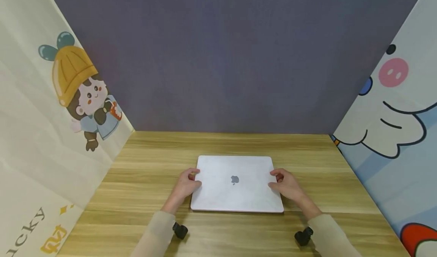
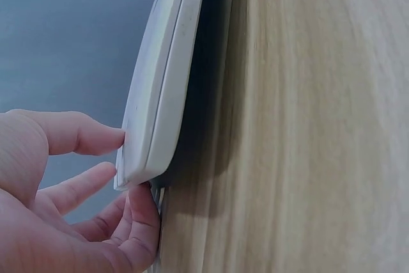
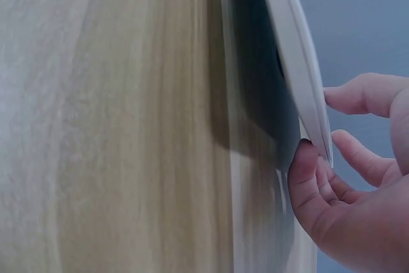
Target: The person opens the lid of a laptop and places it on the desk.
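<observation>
Remotely, I saw the table (image 1: 239, 232) beneath the closed silver laptop (image 1: 235, 198), a shadowed gap between them. The left hand (image 1: 184, 185) and right hand (image 1: 288, 186) pinched its opposite sides, thumbs (image 1: 196, 184) on top; evenly matched support seemed best for keeping it level.

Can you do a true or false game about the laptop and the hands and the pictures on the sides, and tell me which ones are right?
1. The left hand and right hand both grip the MacBook. True.
2. The MacBook's lid is open. False: it is closed.
3. The apple logo is gray. True.
4. The table is bright red. False: the table has a yellowish-brown wood grain.
5. The cartoon figure on the left wears a yellow hat. True.
</observation>
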### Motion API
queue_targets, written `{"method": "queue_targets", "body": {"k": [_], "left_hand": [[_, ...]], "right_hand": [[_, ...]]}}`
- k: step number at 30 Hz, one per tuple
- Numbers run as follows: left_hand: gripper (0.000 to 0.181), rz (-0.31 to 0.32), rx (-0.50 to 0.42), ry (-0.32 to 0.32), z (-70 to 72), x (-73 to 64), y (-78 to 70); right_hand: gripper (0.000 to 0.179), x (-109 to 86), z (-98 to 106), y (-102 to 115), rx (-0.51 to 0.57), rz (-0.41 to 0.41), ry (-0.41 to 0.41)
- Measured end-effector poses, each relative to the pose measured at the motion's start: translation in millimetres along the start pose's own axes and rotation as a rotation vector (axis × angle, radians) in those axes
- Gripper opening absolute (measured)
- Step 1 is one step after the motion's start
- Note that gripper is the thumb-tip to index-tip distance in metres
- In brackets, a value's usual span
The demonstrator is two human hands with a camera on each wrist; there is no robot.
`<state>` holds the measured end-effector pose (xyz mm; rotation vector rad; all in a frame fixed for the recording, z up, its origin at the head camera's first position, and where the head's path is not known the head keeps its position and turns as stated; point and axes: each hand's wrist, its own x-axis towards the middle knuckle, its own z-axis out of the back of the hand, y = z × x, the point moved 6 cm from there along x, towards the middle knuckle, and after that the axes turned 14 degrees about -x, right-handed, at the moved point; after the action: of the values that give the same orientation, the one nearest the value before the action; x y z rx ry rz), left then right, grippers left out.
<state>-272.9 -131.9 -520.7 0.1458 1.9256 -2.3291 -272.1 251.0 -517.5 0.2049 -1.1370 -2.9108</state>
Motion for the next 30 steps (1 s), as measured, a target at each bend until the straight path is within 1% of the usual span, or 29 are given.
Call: {"method": "queue_targets", "body": {"k": [9,14,19,24,30], "left_hand": [[0.053,-0.001,0.055,-0.018,-1.3,3.1,1.3],[0.054,-0.008,0.081,-0.003,-1.0,5.5,1.6],[0.055,-0.007,0.077,0.022,-0.2,4.8,1.3],[0.058,-0.01,0.047,0.056,0.8,3.1,1.4],[0.057,-0.003,0.04,0.069,1.9,2.5,3.3]], "right_hand": [[0.044,2.7,-4.0,-4.0,-0.016,-0.021,-0.003],[0.043,4.7,-4.9,-5.9,-0.025,-0.02,-0.007],[0.044,5.3,-4.9,-5.5,-0.03,-0.024,-0.006],[0.046,5.4,-4.3,-4.3,-0.037,-0.017,-0.014],[0.047,5.2,-3.7,-5.9,-0.057,-0.029,-0.006]]}}
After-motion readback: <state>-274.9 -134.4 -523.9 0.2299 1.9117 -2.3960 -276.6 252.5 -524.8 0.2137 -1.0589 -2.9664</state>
